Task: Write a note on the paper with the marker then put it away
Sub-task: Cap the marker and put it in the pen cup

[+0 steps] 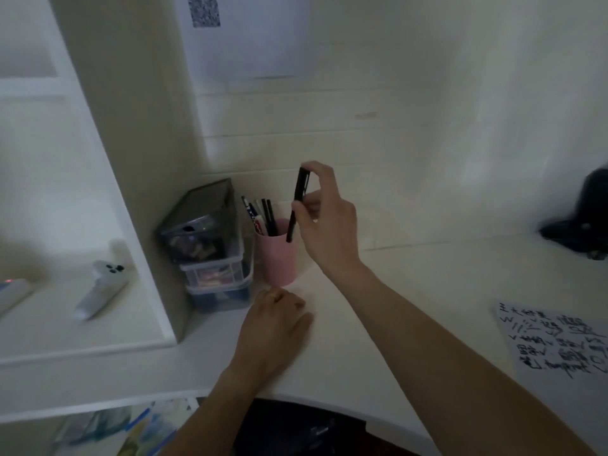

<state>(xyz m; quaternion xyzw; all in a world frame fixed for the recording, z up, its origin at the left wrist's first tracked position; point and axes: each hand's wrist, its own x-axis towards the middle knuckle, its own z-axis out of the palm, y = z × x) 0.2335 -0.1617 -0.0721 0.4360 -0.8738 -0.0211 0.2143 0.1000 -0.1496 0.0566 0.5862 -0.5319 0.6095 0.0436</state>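
Observation:
My right hand (324, 222) holds a black marker (297, 204) nearly upright, its lower end just above the right rim of a pink pen cup (278, 258) that holds several pens. My left hand (274, 319) rests knuckles up on the white desk, just in front of the cup, with its fingers curled and nothing seen in it. The paper (556, 340), covered with black handwriting, lies at the desk's right edge, far from both hands.
Stacked clear storage drawers (212, 258) stand left of the cup against a white partition (131, 159). A white tube (102, 287) lies on the left shelf. A dark object (582, 222) sits at the back right. A sheet is taped to the wall (246, 37).

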